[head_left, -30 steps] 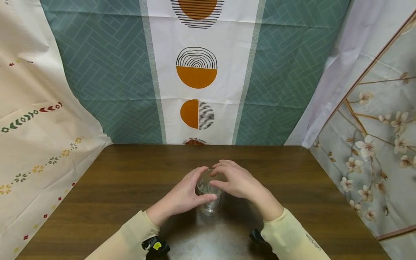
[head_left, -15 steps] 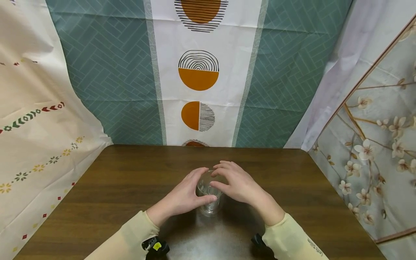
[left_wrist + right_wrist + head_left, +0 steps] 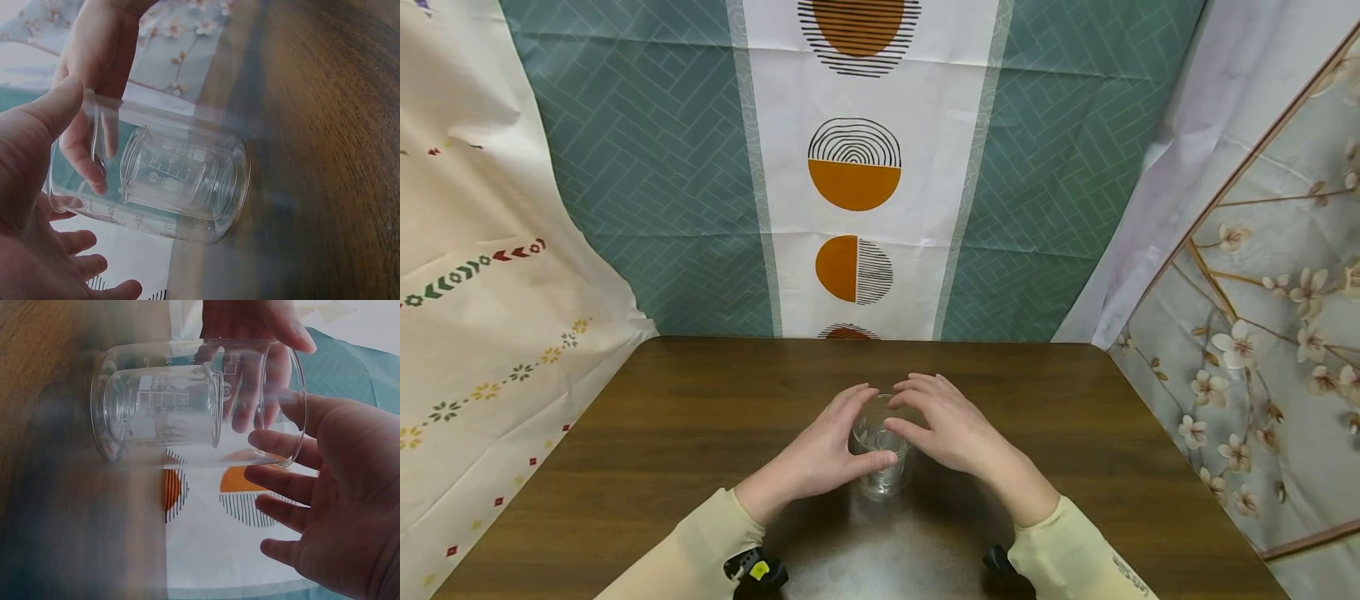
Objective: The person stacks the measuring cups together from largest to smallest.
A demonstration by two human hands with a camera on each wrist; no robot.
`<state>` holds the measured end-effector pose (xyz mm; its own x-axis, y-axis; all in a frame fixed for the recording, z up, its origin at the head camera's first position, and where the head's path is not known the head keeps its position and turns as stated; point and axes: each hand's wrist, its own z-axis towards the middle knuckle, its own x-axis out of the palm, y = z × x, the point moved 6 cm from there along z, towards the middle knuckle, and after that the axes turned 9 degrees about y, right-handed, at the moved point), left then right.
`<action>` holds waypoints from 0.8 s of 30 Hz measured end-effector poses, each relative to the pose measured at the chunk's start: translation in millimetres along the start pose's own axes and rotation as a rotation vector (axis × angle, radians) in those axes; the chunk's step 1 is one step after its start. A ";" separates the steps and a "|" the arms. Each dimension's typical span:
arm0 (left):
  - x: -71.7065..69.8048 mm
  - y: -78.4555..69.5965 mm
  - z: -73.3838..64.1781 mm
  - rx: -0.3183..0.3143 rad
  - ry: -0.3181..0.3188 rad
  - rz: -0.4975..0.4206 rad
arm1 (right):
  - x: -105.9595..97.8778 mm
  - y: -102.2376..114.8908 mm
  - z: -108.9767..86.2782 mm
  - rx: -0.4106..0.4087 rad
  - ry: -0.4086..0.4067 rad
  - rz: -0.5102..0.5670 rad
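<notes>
A large clear glass beaker (image 3: 880, 485) with white volume marks stands upright on the wooden table. Inside it sits a smaller marked beaker (image 3: 169, 165); more glass edges overlap near its base. My left hand (image 3: 831, 454) curves around the large beaker's rim from the left, thumb at the near side and index finger toward the far side. Its other fingers spread away from the glass. On the right, my right hand (image 3: 951, 425) has its thumb and index fingertips over the beaker's mouth, a gap between them. In the right wrist view its remaining fingers (image 3: 281, 512) are extended and loosely spread.
The dark wooden table (image 3: 715, 392) ends at a green and white patterned curtain (image 3: 1037, 208) behind. Cream cloth (image 3: 490, 350) borders the left, flowered cloth (image 3: 1285, 375) the right. Both forearms wear pale sleeves, with a black wrist device (image 3: 756, 571) on the left.
The head view shifts slightly. Both hands and the large beaker stay in nearly the same place and pose.
</notes>
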<state>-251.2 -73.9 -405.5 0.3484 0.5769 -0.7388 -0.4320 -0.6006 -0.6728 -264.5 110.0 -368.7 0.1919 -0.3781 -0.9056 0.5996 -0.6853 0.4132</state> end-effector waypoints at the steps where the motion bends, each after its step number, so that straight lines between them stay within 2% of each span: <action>1: -0.1 0.2 -0.2 -0.001 0.000 0.000 | 0.0 -0.1 -0.4 0.002 -0.001 -0.001; 15: -2.2 -0.2 -4.2 0.001 -0.005 0.033 | 0.6 -2.4 -8.8 0.000 -0.024 -0.022; 24: -3.1 -1.4 -3.6 -0.012 -0.020 0.088 | -0.6 -2.6 -15.9 -0.009 -0.035 -0.054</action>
<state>-248.6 -76.9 -402.4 0.2928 0.5329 -0.7939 -0.4498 -0.6560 -0.6061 -253.8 121.9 -370.7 0.1323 -0.3623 -0.9226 0.6151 -0.6999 0.3630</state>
